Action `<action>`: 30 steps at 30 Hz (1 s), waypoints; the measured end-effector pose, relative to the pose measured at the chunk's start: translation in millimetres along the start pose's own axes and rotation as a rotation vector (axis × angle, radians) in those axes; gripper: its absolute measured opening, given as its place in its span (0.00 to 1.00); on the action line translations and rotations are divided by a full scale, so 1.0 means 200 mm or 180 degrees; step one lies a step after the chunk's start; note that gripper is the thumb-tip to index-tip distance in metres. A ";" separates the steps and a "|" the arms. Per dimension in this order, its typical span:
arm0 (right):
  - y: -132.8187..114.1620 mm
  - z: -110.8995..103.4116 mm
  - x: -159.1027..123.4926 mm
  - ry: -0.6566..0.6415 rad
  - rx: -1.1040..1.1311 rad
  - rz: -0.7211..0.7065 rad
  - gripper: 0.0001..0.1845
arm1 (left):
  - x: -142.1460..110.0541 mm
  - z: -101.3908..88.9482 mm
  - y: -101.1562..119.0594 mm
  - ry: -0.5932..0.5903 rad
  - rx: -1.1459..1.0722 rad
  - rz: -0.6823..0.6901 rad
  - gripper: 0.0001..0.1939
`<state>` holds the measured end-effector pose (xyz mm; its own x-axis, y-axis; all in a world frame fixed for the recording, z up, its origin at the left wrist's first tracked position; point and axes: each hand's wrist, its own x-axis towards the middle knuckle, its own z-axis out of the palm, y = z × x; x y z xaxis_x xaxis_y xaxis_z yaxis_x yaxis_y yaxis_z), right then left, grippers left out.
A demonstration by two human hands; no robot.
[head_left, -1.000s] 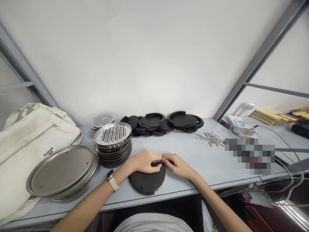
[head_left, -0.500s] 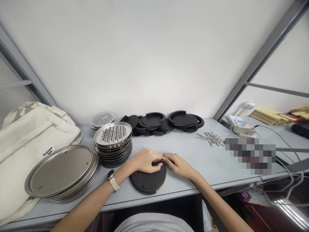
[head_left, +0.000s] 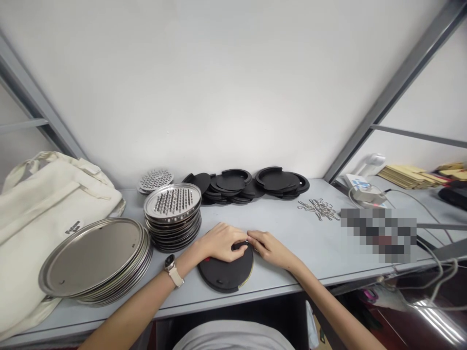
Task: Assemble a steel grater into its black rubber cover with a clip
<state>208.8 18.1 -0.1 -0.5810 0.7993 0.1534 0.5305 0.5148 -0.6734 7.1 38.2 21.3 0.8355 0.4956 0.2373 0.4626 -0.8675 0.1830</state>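
A black round disc [head_left: 228, 276] lies flat near the table's front edge, with a small slot, a red spot and a thin yellowish line along its right rim. Over its far part curls my left hand [head_left: 223, 243], thumb resting on the disc and fingers bent at its far edge. My right hand [head_left: 265, 249] is closed at the far right rim, its fingertips meeting those of the left. Something small and shiny shows between the fingertips, too little to name. Several bent metal wire pieces [head_left: 319, 209] lie in a heap to the right.
Round metal graters [head_left: 172, 201] stand stacked on the left, beside a stack of large metal discs [head_left: 93, 257] and a cream cloth bag [head_left: 54, 204]. Black round holders [head_left: 233, 181] lie along the wall. At right are a white device [head_left: 365, 188], cables and yellowish boards [head_left: 404, 176].
Both hands and the disc keep nearly the same places, with a very slight shift to the right in view. The fingertips stay together at the disc's far rim.
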 end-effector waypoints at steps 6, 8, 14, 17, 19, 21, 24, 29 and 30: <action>0.00 0.00 0.00 -0.0022 -0.0002 -0.0022 0.19 | 0.00 0.00 -0.01 -0.0056 -0.0020 -0.0025 0.06; 0.00 0.00 0.00 -0.0025 0.0015 -0.0039 0.18 | 0.00 0.00 -0.01 -0.0062 -0.0028 -0.0031 0.07; -0.01 0.00 0.00 -0.0041 0.0039 -0.0011 0.19 | 0.00 0.00 0.00 -0.0080 -0.0025 -0.0067 0.07; -0.01 0.00 0.01 -0.0046 0.0031 -0.0007 0.19 | 0.01 0.00 0.00 -0.0106 -0.0008 -0.0075 0.07; -0.02 0.01 0.01 -0.0045 0.0047 -0.0021 0.18 | 0.01 0.00 -0.01 -0.0098 0.0013 -0.0069 0.08; -0.02 0.01 0.01 -0.0058 0.0090 -0.0079 0.18 | 0.01 0.00 -0.01 -0.0098 0.0051 -0.0068 0.08; -0.03 0.01 0.02 -0.0056 0.0086 -0.0112 0.17 | 0.01 0.00 -0.01 -0.0126 0.0074 -0.0102 0.10; -0.02 0.02 0.00 0.0005 -0.0159 -0.0032 0.17 | 0.00 -0.01 0.00 -0.0099 0.0040 -0.0128 0.10; -0.02 0.02 0.00 0.0010 -0.0206 -0.0031 0.17 | 0.00 -0.01 0.00 -0.0090 0.0036 -0.0126 0.10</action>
<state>204.5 15.0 -0.5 -0.5844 0.7952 0.1619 0.5638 0.5414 -0.6238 7.4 38.2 22.4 0.8244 0.5284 0.2030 0.4987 -0.8477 0.1810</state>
